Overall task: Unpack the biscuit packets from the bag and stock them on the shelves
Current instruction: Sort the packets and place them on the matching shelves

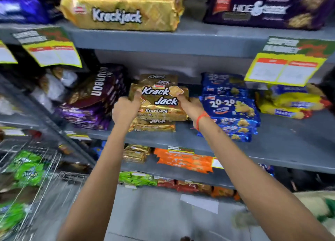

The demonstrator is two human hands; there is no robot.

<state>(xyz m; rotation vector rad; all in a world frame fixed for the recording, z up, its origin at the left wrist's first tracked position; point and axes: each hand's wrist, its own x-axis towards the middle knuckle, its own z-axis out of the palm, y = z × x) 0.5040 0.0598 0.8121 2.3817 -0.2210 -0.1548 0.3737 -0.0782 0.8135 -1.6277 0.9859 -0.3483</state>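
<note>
A gold Krack Jack packet lies on top of a stack of similar gold packets on the middle grey shelf. My left hand grips the packet's left end with the thumb on its face. At the packet's right end is my right hand, with a red thread at the wrist, its thumb pressed on the front. Both arms reach up from below. The bag is not clearly in view.
Purple Bourbon packets stand left of the stack, blue 20-20 packets right, yellow packets further right. Larger Krackjack packs sit on the shelf above. Yellow price tags hang down. A wire rack with green packets is at left.
</note>
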